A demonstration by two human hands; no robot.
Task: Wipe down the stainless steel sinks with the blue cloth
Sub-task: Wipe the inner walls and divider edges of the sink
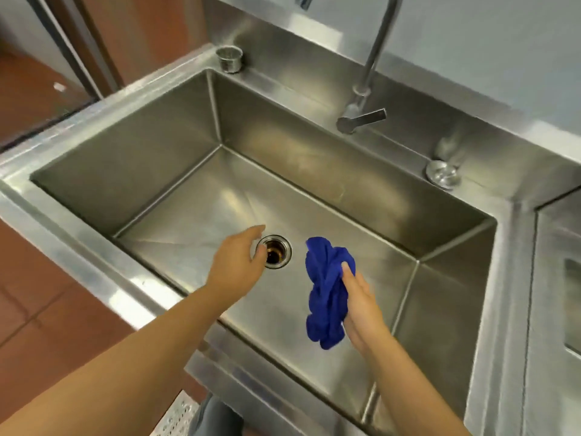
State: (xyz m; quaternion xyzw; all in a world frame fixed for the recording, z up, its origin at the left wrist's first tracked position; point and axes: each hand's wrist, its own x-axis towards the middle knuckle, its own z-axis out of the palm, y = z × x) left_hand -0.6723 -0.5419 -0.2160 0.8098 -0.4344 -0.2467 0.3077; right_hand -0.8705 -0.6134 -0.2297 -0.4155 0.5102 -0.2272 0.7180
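From the head view, the right hand [361, 306] grasps the bunched blue cloth [327, 291] above the floor of the stainless steel sink [157, 146], while the left hand [239, 262], fingers relaxed and holding nothing, hovers just beside the drain [276, 251], below the faucet [367, 73].

Bare forearms [141, 347] — greyish trousers [213, 416] just visible below.

Perhaps two sinks [125, 146] [556, 243], one cloth [327, 294]
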